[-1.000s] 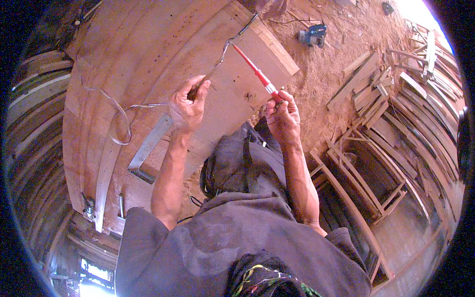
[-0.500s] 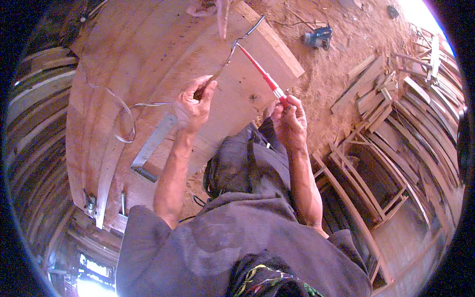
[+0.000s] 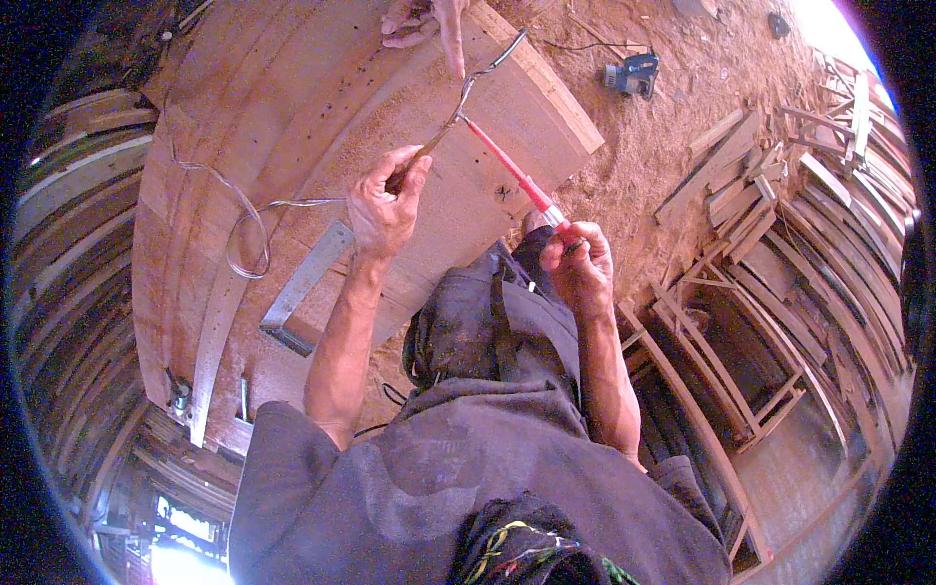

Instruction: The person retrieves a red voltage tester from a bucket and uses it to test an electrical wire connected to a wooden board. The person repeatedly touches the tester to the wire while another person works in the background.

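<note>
My left hand (image 3: 387, 203) is closed in a pinch on a twisted wire (image 3: 466, 95). Its upper stretch rises past my fingertips and bends off to the right at the top. In my right hand (image 3: 582, 265) is a slim screwdriver (image 3: 522, 178) with a red shaft, my fingers wrapped round its handle. The screwdriver's tip meets the wire or lies very close to it. Another person's hand (image 3: 429, 21) reaches in from the top, one finger stretched down beside the wire.
Sawdust covers the wooden tabletop (image 3: 322, 156). A loop of the wire and a metal square (image 3: 307, 283) lie left of my left forearm. Beyond the right edge are a blue power tool (image 3: 632, 75) and a pile of wood offcuts (image 3: 746, 185).
The screwdriver's tip has slid down along the wire, and my right hand has dropped slightly. The other person's hand has come further into view. My left hand keeps its pinch.
</note>
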The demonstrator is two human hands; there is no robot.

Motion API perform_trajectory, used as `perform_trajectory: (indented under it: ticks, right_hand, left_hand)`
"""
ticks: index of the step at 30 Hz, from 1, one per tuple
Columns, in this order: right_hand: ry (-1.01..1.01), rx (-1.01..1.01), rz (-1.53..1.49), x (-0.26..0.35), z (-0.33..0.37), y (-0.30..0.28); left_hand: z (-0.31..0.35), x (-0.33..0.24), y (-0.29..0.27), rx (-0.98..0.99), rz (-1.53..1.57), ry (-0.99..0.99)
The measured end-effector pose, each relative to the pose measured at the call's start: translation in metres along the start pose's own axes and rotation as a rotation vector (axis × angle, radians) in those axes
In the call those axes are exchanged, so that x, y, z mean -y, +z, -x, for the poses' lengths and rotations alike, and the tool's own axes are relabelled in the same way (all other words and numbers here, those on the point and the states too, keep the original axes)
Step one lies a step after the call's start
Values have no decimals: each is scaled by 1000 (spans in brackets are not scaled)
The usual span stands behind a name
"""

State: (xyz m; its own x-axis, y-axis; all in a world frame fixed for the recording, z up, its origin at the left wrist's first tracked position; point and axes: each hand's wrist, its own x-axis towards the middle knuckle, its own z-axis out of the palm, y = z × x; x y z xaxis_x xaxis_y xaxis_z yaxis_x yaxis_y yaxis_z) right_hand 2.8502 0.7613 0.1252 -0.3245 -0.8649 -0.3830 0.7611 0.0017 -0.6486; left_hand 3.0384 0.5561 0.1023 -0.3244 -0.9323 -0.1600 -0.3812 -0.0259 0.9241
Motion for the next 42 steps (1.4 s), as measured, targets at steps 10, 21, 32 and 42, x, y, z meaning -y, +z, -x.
perform_trajectory:
  ticks: [10,21,32,42]
  right_hand:
    - [21,-41,57,-3,3,4]
    - [25,-44,129,-4,6,7]
    - [16,-45,60,-3,7,10]
    - [10,-34,109,-1,8,6]
  left_hand:
    - [0,-5,1,-7,21,-20]
    - [0,-9,-1,0,0,2]
    - [1,-6,-1,7,-6,-6]
    - [0,-10,-6,68,-79,-99]
